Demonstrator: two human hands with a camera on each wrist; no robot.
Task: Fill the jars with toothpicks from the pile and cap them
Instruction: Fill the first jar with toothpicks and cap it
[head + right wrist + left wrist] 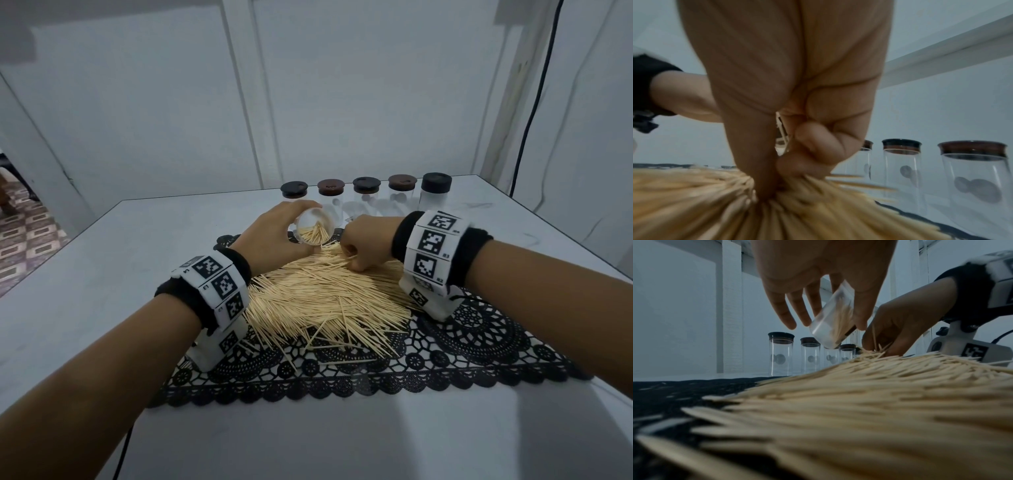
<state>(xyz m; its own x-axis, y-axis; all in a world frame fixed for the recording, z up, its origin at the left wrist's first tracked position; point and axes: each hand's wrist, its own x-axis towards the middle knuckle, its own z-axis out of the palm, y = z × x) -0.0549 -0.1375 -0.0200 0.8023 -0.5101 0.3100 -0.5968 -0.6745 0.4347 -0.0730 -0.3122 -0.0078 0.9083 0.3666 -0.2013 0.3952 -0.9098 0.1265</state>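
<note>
The toothpick pile (325, 294) lies spread across the middle of a black lace mat (479, 342) on a white table (85, 274). At the far edge of the pile the left hand (274, 236) grips an open glass jar (313, 228), tilted with its mouth turned toward the person and low toward the pile; a bunch of toothpicks already sits inside it. In the left wrist view the thumb and fingers curl round the jar's clear wall (833, 318). Just beside the jar, on the pile's far side, the right hand (363, 245) is down in the toothpicks with its fingers curled in, pinching a bundle of them; the right wrist view shows the fingertips (818, 146) closed on the sticks, though blur makes the size of the bundle hard to judge. Beyond the pile, near the table's far edge, a row of five capped jars (366, 195) stands upright, with dark and brown lids. Both wrists carry marker-printed bands (435, 246).
</note>
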